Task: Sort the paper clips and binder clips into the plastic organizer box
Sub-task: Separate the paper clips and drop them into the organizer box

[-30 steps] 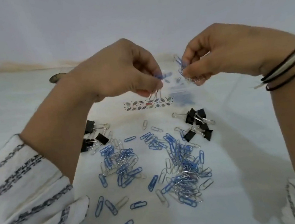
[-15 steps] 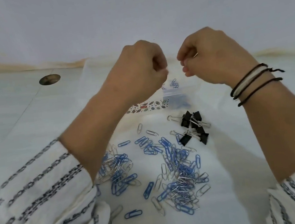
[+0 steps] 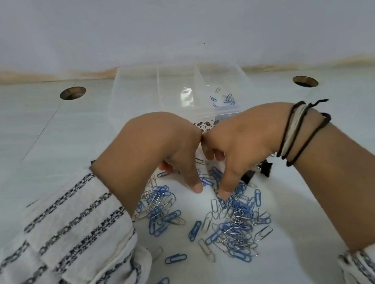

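Blue and silver paper clips lie in two heaps on the white table, a left heap (image 3: 159, 206) and a right heap (image 3: 236, 220). My left hand (image 3: 159, 152) points down between them, its index fingertip on the table beside a blue clip. My right hand (image 3: 237, 150) touches it at the knuckles, with one fingertip on the top of the right heap. I see nothing gripped in either hand. Black binder clips (image 3: 265, 167) peek out behind my right hand. The clear plastic organizer box (image 3: 175, 89) stands behind, with a few paper clips (image 3: 227, 99) in its right compartment.
Two round holes are cut in the table, one at the back left (image 3: 72, 93) and one at the back right (image 3: 304, 81). A wall rises just behind the box. Single blue clips (image 3: 176, 258) lie near my striped left sleeve (image 3: 75, 238).
Both hands have come down from above the organizer box to the clip heaps. The clips they held a second ago are gone from their fingers, and the view now shows the box.
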Demonstrator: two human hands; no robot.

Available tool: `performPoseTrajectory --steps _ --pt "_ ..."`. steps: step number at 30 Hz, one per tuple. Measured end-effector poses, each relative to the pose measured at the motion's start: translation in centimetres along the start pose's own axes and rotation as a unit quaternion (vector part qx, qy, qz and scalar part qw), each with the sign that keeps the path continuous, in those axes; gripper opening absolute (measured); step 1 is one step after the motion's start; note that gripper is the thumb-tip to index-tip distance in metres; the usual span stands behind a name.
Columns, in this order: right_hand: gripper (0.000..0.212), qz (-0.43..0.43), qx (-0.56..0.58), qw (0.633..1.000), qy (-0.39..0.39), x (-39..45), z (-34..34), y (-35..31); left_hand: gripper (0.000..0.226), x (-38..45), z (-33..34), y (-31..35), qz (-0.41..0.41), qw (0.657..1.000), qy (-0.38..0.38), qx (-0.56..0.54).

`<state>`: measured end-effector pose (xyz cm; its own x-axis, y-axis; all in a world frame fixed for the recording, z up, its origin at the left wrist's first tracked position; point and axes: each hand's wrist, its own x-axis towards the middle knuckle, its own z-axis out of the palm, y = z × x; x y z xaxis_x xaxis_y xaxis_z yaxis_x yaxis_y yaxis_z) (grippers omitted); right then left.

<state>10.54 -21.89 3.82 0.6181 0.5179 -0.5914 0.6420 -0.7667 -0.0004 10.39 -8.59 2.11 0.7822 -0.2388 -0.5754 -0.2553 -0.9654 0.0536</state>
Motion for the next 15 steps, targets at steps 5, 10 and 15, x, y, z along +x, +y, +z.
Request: performPoseTrajectory --steps 5,10,15 --pt "0.050 -0.032 0.025 0.999 0.025 0.7 0.5 -0.6 0.033 0.3 -0.1 -0.7 0.036 0.999 0.013 -0.030" --pt "0.030 -0.065 0.045 0.996 0.032 1.2 0.7 -0.6 0.033 0.3 -0.1 -1.0 0.064 0.992 -0.014 -0.105" --pt "0.047 -0.061 0.019 0.998 -0.007 0.6 0.6 -0.9 0.030 0.1 0.0 -0.7 0.061 0.995 -0.004 -0.080"
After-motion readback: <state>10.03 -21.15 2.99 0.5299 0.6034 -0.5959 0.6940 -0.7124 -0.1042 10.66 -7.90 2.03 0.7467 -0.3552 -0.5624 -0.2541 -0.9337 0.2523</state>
